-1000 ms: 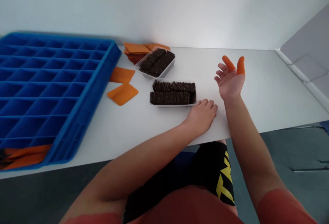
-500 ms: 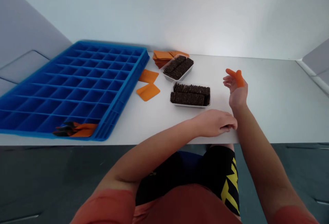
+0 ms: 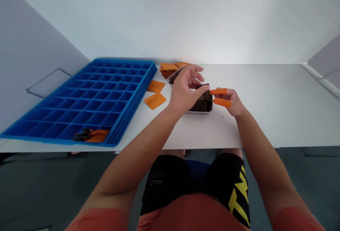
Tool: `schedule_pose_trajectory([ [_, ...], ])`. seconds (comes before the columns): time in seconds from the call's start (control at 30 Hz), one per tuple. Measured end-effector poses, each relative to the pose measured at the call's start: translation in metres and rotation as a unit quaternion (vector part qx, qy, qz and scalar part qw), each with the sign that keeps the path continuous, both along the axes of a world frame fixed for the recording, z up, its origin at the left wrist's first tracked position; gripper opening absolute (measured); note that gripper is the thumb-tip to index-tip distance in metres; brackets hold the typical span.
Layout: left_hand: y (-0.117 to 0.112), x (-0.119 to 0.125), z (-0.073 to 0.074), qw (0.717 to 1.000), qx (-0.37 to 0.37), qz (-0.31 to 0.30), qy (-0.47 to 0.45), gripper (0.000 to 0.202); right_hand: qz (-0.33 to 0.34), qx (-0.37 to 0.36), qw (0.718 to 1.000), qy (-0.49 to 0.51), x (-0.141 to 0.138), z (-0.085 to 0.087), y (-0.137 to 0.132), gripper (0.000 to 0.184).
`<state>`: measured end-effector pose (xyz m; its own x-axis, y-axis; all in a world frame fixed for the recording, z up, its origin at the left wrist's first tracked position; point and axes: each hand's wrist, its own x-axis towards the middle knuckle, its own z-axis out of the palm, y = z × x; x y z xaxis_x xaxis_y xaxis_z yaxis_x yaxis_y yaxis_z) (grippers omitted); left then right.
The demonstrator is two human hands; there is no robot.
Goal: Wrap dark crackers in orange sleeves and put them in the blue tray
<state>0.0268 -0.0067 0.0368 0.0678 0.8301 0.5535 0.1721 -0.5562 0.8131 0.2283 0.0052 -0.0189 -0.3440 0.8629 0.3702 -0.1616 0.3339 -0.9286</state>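
My left hand [image 3: 186,89] is raised over a clear tray [image 3: 199,111] of dark brown wafers [image 3: 205,100]. Its fingers are curled, and its thumb and forefinger meet at the tip of an orange finger cot [image 3: 218,91] on my right hand [image 3: 230,100]. My right hand hovers just right of the tray. It points left with two cot-covered fingers stretched out and holds nothing. My left hand mostly hides a second clear tray [image 3: 174,77] of dark wafers behind it.
A large blue grid tray [image 3: 87,96] lies at the left, with orange and dark pieces [image 3: 90,135] in a near cell. Two loose orange squares [image 3: 155,100] lie beside it, and an orange stack [image 3: 170,66] sits near the wall. Grey partitions flank the white table [image 3: 278,110].
My left hand rose from the table's front edge to above the near tray and met my right fingertips. My right hand turned from palm-up to pointing left. The view shifted left.
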Motion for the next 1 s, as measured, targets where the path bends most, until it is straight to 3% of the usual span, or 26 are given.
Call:
schedule_pose_trajectory([
  [0.1, 0.003, 0.007, 0.000, 0.999, -0.003, -0.028, -0.035, 0.043, -0.025, -0.001, 0.999, 0.031, -0.002, 0.003, -0.001, 0.027],
  [0.27, 0.010, 0.011, -0.004, 0.994, 0.026, -0.084, -0.057, 0.046, -0.010, -0.039, 0.998, 0.056, -0.009, 0.004, -0.005, 0.023],
  [0.47, 0.025, -0.004, 0.000, 0.996, 0.039, -0.076, 0.036, 0.056, -0.120, -0.068, 0.986, 0.092, -0.010, -0.003, 0.003, 0.021],
  [0.57, 0.028, -0.040, 0.006, 0.987, 0.052, 0.002, 0.150, 0.051, -0.206, -0.095, 0.969, 0.102, -0.002, -0.010, 0.015, 0.020],
  [0.63, 0.026, -0.073, 0.003, 0.969, 0.055, 0.137, 0.200, 0.042, -0.260, -0.117, 0.952, 0.111, 0.004, -0.014, 0.023, 0.022],
  [0.7, 0.022, -0.105, -0.010, 0.933, 0.009, 0.272, 0.234, 0.053, -0.298, -0.129, 0.939, 0.113, 0.009, -0.018, 0.030, 0.024],
  [0.73, 0.020, -0.119, -0.020, 0.916, -0.045, 0.290, 0.275, 0.064, -0.311, -0.132, 0.935, 0.109, 0.011, -0.020, 0.032, 0.025],
  [0.83, 0.015, -0.148, -0.058, 0.868, -0.140, 0.267, 0.395, 0.066, -0.342, -0.127, 0.927, 0.083, 0.016, -0.022, 0.035, 0.025],
  [0.9, 0.016, -0.157, -0.080, 0.859, -0.160, 0.276, 0.401, 0.059, -0.353, -0.103, 0.929, 0.050, 0.017, -0.023, 0.035, 0.026],
  [1.0, 0.019, -0.162, -0.093, 0.851, -0.192, 0.297, 0.388, 0.062, -0.359, -0.065, 0.931, 0.004, 0.017, -0.022, 0.033, 0.026],
])
